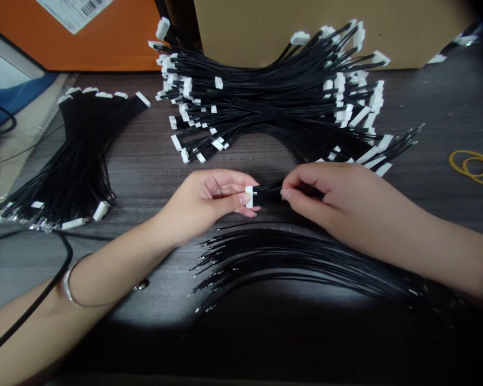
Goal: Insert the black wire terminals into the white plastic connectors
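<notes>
A small white connector housing (249, 197) is pinched between the thumb and fingers of my left hand (215, 198). Black wires (269, 192) run from its right side towards my right hand (326, 193). The right thumb and forefinger are pressed together on a black wire close to the connector, with a metal end visible at the housing. Below both hands lies a fanned bundle of loose black wires (282, 257) with bare metal terminals at their left ends. My right forearm covers part of that bundle.
Behind my hands is a large pile of black wire harnesses (265, 102) with white connectors. Another harness bundle (82, 145) lies at the left. A cardboard box (306, 32) and an orange box (104, 48) stand at the back. Yellow rubber bands (473, 165) lie at the right.
</notes>
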`<state>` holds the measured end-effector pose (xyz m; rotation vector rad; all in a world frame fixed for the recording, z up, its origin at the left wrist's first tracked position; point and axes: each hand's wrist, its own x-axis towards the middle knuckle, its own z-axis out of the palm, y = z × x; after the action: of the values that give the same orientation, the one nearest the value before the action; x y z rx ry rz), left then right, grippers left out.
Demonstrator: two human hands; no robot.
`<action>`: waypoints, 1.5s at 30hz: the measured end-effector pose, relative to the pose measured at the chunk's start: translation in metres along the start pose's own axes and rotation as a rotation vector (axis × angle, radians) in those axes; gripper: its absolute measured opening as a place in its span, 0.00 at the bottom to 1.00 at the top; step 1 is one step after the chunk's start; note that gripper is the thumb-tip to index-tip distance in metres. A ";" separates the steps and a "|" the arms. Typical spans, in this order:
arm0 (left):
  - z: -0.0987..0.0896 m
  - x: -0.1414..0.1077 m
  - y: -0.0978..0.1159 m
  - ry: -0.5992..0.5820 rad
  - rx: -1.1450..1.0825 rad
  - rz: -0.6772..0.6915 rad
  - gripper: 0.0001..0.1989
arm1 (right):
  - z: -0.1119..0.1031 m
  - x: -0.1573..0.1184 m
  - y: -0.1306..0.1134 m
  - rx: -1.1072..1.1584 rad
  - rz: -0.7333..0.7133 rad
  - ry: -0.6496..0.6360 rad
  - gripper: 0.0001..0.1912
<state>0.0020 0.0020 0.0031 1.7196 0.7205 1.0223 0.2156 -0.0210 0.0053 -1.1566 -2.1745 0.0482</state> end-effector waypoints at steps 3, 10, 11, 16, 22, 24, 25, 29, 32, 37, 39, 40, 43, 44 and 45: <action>0.000 0.000 0.001 -0.013 0.012 -0.004 0.06 | 0.003 0.000 0.000 0.004 -0.009 0.013 0.10; 0.000 0.001 0.004 -0.029 0.022 -0.039 0.06 | 0.011 0.001 -0.002 0.025 -0.055 0.060 0.08; 0.000 0.001 0.004 -0.035 0.016 -0.041 0.06 | 0.010 0.002 -0.002 0.032 -0.056 0.058 0.08; 0.000 0.000 0.003 -0.067 -0.057 -0.050 0.07 | -0.002 0.002 0.003 -0.111 -0.196 0.138 0.11; 0.001 -0.005 0.009 0.006 -0.117 0.035 0.08 | -0.019 -0.011 0.029 -0.508 -0.256 0.043 0.07; 0.003 -0.009 0.015 0.038 -0.104 0.088 0.09 | -0.034 -0.024 0.041 -0.555 -0.232 0.130 0.09; 0.004 -0.012 0.019 0.050 -0.098 0.114 0.09 | -0.043 -0.032 0.046 -0.571 -0.227 0.176 0.09; 0.005 -0.023 0.039 0.127 -0.133 0.213 0.08 | -0.082 -0.067 0.057 -0.537 -0.194 0.344 0.09; 0.008 -0.026 0.057 0.205 -0.224 0.304 0.10 | -0.089 -0.079 0.047 -0.307 -0.030 0.319 0.07; 0.047 -0.025 0.068 0.042 -0.518 0.393 0.26 | -0.042 -0.059 -0.001 0.362 0.053 0.089 0.19; 0.067 -0.021 0.067 0.037 -0.498 0.400 0.28 | -0.019 -0.048 -0.025 0.404 0.002 0.008 0.20; 0.075 -0.018 0.068 0.085 -0.454 0.406 0.26 | -0.011 -0.045 -0.035 0.404 -0.036 -0.024 0.19; 0.070 -0.009 0.076 0.299 -0.115 0.374 0.14 | -0.004 -0.041 -0.055 0.337 -0.160 -0.054 0.17; 0.058 -0.008 0.081 0.355 0.095 0.314 0.12 | -0.006 -0.042 -0.055 0.304 -0.193 -0.048 0.18; 0.042 -0.007 0.087 0.380 0.172 0.287 0.11 | -0.009 -0.043 -0.052 0.270 -0.216 -0.035 0.20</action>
<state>0.0366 -0.0533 0.0753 1.8326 0.8337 1.5521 0.1995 -0.0874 0.0068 -0.7725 -2.2291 0.2615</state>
